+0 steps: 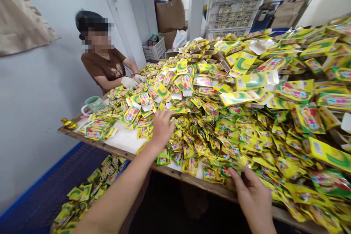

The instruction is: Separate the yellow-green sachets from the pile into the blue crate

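Observation:
My left hand (163, 127) reaches over the heap, fingers slightly bent and thumb apart. Just past its fingertips lies a narrow yellow carton (179, 110), and whether they touch it I cannot make out. Near the table's front edge, my right hand (253, 193) pinches a small green and yellow sachet (228, 171) between thumb and fingers. Loose sachets (203, 146) of the same kind spread between both hands. Behind them rise yellow and green cartons (246, 80), some with open white flaps.
Across the corner, a person (106, 62) in white gloves handles packs. A green mug (95, 104) stands at the table's left end, near gold-coloured objects (69, 123). Below, a blue crate (35, 193) holds more packs. Stacked white crates (233, 3) stand behind.

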`<move>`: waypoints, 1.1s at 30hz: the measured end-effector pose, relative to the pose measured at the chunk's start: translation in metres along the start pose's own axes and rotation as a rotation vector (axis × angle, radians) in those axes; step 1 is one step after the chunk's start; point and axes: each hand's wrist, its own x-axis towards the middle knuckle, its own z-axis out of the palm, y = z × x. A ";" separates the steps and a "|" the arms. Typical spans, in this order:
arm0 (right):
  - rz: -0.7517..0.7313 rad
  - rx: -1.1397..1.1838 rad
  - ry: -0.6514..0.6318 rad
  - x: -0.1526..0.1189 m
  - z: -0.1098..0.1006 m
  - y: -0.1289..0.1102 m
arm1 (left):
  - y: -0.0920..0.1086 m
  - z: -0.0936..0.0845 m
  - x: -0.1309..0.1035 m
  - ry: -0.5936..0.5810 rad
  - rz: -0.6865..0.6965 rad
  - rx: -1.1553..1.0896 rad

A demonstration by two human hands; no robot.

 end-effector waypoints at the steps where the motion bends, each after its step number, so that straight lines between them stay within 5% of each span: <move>1: -0.054 -0.040 0.000 -0.001 0.002 0.004 | -0.017 -0.002 0.012 0.020 -0.028 0.112; 4: -0.196 -0.144 0.036 -0.003 0.007 0.011 | -0.056 -0.003 0.034 -0.010 -0.064 0.219; 7: -0.252 -0.179 0.068 -0.005 0.008 0.010 | -0.073 -0.012 0.041 0.039 -0.096 0.195; 11: -0.128 -0.086 0.021 -0.004 0.005 0.006 | -0.056 -0.050 0.038 0.387 -0.190 0.006; 12: -0.063 -0.028 0.001 -0.003 0.004 0.003 | -0.044 -0.059 0.033 0.396 -0.178 -0.103; 13: 0.006 0.041 -0.009 -0.001 0.002 -0.001 | -0.029 -0.065 0.026 0.322 -0.154 -0.222; 15: 0.097 0.185 0.035 0.002 -0.001 -0.016 | 0.005 -0.064 0.004 -0.024 -0.104 -0.429; 17: 0.082 0.286 0.139 0.005 -0.003 -0.036 | 0.035 -0.047 -0.024 -0.386 -0.080 -0.541; 19: -0.033 0.304 0.189 0.006 -0.003 -0.055 | 0.056 -0.021 -0.050 -0.566 -0.101 -0.586; 24: -0.464 0.064 -0.026 0.008 0.002 -0.075 | 0.064 0.019 -0.078 -0.552 -0.302 -0.786; 29: -0.590 -0.013 0.028 0.013 0.009 -0.080 | 0.056 0.014 -0.071 -0.665 -0.267 -0.939; 33: -0.760 -0.104 -0.142 0.020 0.018 -0.080 | 0.052 0.012 -0.068 -0.771 -0.307 -1.087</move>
